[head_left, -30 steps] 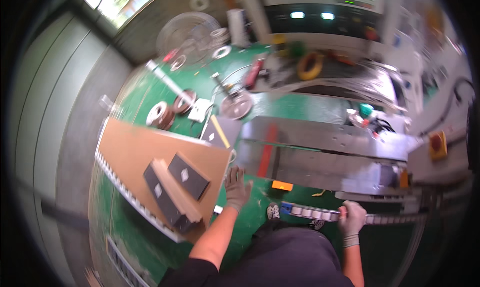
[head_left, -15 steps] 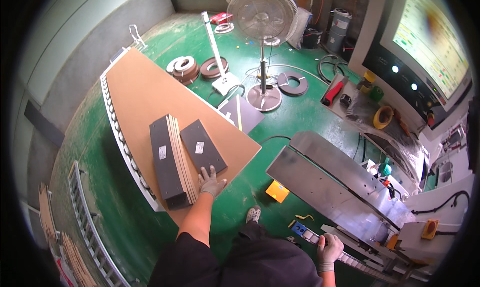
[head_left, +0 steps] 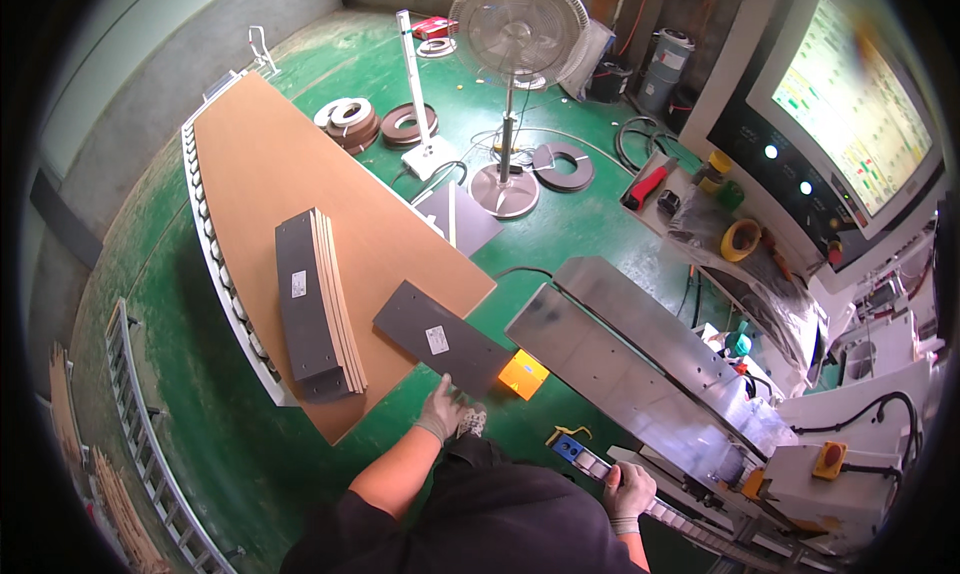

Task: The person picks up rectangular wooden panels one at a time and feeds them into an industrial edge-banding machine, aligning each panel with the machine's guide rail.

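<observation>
my left hand (head_left: 445,411) fingers pinch the dark panel (head_left: 440,338) on the tabletop (head_left: 260,164); my right hand (head_left: 628,490) fingers wrap the roller rail (head_left: 590,461)

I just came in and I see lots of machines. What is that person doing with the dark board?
A person in gloves stands between a brown worktable and a metal machine. The left hand grips the near end of a dark flat panel that lies partly off the table's edge. A stack of similar panels sits beside it. The right hand rests on the machine's roller rail.
</observation>
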### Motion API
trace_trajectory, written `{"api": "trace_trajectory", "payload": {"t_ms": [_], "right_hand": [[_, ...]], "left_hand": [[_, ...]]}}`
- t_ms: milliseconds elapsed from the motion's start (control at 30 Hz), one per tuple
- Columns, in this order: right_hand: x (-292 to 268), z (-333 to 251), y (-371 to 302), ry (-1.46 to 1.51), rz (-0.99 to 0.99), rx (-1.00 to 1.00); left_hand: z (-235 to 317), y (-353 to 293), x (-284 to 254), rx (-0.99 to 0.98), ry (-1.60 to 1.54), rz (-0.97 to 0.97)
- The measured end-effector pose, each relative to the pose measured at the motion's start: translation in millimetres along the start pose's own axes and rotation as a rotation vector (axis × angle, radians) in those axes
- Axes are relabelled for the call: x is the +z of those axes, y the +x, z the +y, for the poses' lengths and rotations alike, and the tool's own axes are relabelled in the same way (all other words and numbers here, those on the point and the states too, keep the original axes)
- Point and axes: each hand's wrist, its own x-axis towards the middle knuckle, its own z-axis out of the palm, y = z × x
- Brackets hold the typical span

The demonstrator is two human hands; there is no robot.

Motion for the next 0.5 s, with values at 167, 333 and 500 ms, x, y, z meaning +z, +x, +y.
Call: {"api": "trace_trajectory", "payload": {"t_ms": [167, 333, 500], "right_hand": [[-1.4, -2.7, 2.4, 0.042, -0.006, -0.066], [-1.2, -9.6, 3.3, 0.049, -0.002, -0.076], [-16.8, -10.5, 3.9, 0.227, -0.103, 0.222]], "left_hand": [[42.7, 63.0, -7.2, 0.526, 0.103, -0.004], [114.2, 35.8, -15.5, 0.847, 0.295, 0.119], [116.6, -25.9, 52.5, 0.723, 0.296, -0.421]]}}
